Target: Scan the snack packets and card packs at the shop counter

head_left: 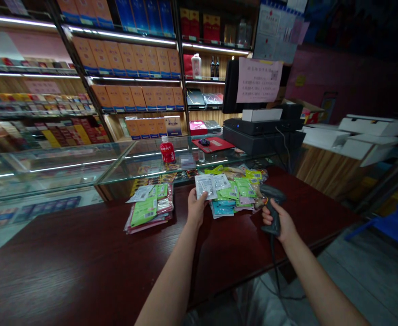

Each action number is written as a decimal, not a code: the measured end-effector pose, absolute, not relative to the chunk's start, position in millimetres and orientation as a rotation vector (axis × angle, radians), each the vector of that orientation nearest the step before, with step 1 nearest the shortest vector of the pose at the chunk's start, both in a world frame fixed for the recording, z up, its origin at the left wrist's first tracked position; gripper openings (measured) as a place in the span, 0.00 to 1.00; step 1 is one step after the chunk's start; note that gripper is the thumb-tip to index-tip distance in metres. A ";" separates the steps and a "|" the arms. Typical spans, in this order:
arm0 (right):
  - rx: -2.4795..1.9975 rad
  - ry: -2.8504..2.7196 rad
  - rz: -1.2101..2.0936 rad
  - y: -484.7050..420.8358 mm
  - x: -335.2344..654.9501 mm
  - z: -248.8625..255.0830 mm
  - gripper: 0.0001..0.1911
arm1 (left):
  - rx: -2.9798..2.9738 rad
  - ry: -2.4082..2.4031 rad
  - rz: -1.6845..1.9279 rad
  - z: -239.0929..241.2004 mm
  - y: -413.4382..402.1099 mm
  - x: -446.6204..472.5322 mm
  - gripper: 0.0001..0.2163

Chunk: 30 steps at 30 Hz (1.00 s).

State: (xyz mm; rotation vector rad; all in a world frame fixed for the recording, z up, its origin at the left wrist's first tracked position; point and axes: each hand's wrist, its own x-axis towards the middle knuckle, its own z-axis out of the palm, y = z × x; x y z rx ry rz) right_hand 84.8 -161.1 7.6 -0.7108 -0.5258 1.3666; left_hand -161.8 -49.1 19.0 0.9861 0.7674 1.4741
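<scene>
- Packet (204, 185) is resting pinched in left hand (196, 207).
- Right hand (285, 222) is gripping scanner (274, 194).
- Step is looking like scanning; next move is probably calling for leftward aim.

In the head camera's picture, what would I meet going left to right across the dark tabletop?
Stack of packets → left hand holding a silvery packet → colourful packet pile → right hand gripping a handheld scanner.

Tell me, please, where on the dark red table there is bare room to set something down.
The broadest bare patch of the table lies left of the left forearm, nearer than the left packet stack. Another lies right of the right hand and scanner. It is crowded at the packet pile, between left hand and scanner.
</scene>
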 end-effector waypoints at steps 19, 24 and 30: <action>-1.374 -1.487 1.258 -215.3 72.9 67.1 0.20 | 1.082 0.683 1.424 7.6 -50.0 -157.1 0.18; -1.431 -1.523 1.236 -217.3 69.6 72.6 0.19 | 1.122 0.698 1.435 9.2 -50.3 -157.2 0.18; -1.397 -1.512 1.226 -215.7 70.1 70.9 0.19 | 1.131 0.725 1.443 10.3 -51.8 -157.4 0.17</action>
